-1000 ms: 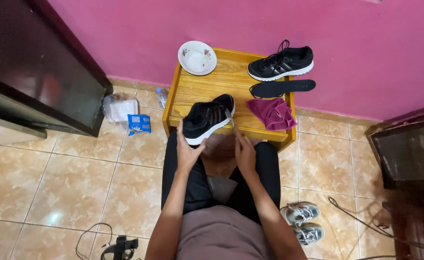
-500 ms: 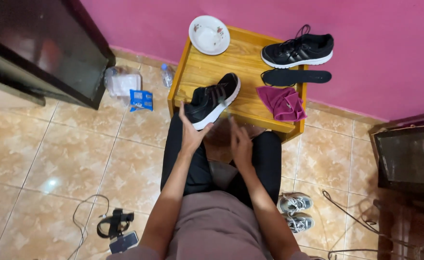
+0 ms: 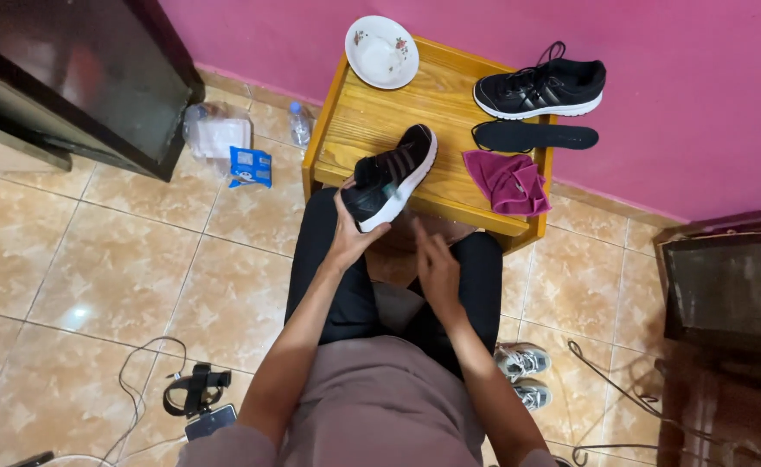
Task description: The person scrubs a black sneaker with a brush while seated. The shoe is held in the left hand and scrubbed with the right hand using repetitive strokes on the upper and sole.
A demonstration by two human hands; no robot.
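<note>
A seated person, seen from above, holds a black sneaker [image 3: 391, 175] with a white sole in the left hand [image 3: 348, 235], the grip closed around the shoe's heel end while its toe rests on the near part of a small yellow wooden counter [image 3: 372, 117]. The right hand [image 3: 437, 268] hovers just right of the left, over the lap in dark trousers, fingers extended and the grip released, holding nothing.

On the far right of the counter sits the matching black sneaker [image 3: 540, 88], laces loose, on its sole. Just near it lies a black insole [image 3: 536, 136], flat and apart from both shoes. A crumpled magenta cloth [image 3: 508, 182] lies on the right near corner, between the insole and the counter's edge. A white bowl [image 3: 382, 51] with a small flower pattern stands at the far left corner, against the pink wall [image 3: 683, 95].

On the tiled floor to the left of the counter are a clear plastic bottle [image 3: 299, 124], a blue packet [image 3: 251, 166] and a clear plastic bag [image 3: 216, 134], beside a dark cabinet [image 3: 69, 78]. A pair of grey sneakers [image 3: 523, 374] sits on the floor at the person's right, and black straps with cables [image 3: 192, 389] lie near left.
</note>
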